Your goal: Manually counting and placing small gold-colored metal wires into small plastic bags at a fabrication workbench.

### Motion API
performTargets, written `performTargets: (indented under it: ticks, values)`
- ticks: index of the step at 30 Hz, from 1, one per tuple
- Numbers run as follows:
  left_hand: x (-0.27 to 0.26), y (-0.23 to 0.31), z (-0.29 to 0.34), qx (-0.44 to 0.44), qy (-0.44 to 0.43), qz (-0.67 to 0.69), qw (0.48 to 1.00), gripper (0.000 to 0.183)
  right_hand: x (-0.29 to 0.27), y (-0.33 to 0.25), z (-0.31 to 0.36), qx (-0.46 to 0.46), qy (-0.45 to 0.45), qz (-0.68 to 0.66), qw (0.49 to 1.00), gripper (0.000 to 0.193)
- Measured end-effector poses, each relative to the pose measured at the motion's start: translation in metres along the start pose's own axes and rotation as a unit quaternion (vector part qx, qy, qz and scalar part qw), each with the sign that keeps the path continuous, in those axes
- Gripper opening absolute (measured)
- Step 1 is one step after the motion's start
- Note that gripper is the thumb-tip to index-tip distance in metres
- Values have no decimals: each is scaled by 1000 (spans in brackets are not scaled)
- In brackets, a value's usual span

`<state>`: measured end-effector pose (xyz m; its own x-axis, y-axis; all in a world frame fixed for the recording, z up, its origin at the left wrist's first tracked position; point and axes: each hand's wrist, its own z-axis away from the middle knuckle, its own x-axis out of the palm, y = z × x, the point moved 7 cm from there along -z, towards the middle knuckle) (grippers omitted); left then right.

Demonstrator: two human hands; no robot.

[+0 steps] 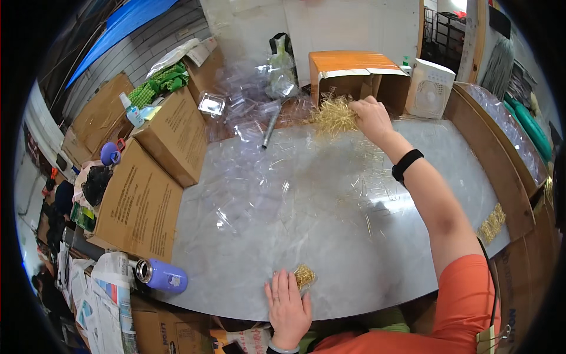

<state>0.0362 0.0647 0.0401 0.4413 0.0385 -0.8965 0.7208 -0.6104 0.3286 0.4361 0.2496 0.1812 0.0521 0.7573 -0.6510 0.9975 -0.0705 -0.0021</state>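
Observation:
My left hand (289, 310) lies on the table's near edge with its fingers stretched out. Beside its fingertips is a small clear packet (305, 276) of thin gold pins, partly hidden by the hand. My right arm reaches to the far side, where my right hand (372, 120) has its fingers curled and pressed into a loose heap of thin gold pins (335, 118). The fingertips are partly hidden, so how many pins they hold does not show. Behind the heap stands an orange-topped cardboard box (354, 61) with its open side facing me.
Clear plastic cases (242, 94) are heaped at the back left. Loose pins and a dark rod (271, 127) lie on the grey table (236, 265). Cartons (141, 200) and a purple bottle (166, 276) line the left; a white fan-like device (431, 88) and cardboard wall (495, 159) bound the right.

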Motion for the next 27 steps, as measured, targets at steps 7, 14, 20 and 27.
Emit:
performTargets:
  ticks: [7,14,20,27]
  values:
    - [0,2,1,6,-7,7,1000,65,-50,60,2,53,80,20,995,35]
    - [2,2,1,-2,-12,-3,1000,65,-134,165,50,186,131,60,972,38]
    - [3,4,3,5,-9,-11,1000,65,-81,180,91,169,-30,10,985,43]
    - [1,5,3,7,-8,-17,1000,65,-71,142,71,140,8,-28,990,40]
